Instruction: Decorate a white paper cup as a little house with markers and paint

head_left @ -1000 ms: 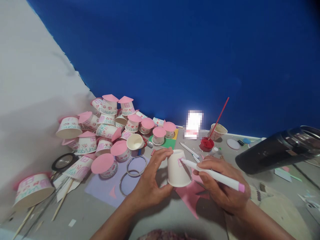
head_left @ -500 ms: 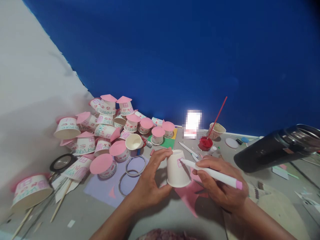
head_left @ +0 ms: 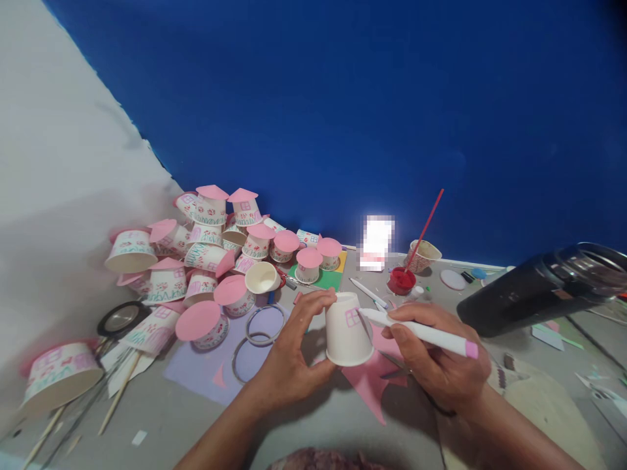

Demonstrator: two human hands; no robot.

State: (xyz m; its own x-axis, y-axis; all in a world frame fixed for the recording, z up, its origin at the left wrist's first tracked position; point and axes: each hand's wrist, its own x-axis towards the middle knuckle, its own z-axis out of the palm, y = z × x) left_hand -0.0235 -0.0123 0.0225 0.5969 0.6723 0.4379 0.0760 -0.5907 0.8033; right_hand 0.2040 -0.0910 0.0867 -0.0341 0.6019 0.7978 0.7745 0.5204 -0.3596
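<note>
My left hand (head_left: 304,352) grips a white paper cup (head_left: 345,343) from the left, fingers at its narrow top and thumb low near the rim. The cup is upside down, wide rim downward. A small pink window outline (head_left: 352,317) is drawn on its upper side. In my right hand (head_left: 443,352) is a white marker pen (head_left: 421,333) with a pink end. Its tip is at the right edge of the drawn window. Pink paper (head_left: 367,385) lies under and beside the cup, with scissor blades (head_left: 392,373) partly hidden by my right hand.
Decorated cups with pink paper roofs (head_left: 198,320) are heaped at the left. Two metal rings (head_left: 264,325) lie on purple paper (head_left: 196,372). A red paint pot (head_left: 401,282) with a stick stands behind, near a glowing pixelated screen (head_left: 377,241). A dark flask (head_left: 529,294) leans at the right.
The marker tip has shifted slightly right, off the middle of the window. More of the pink window outline now shows. My left hand keeps its hold on the cup.
</note>
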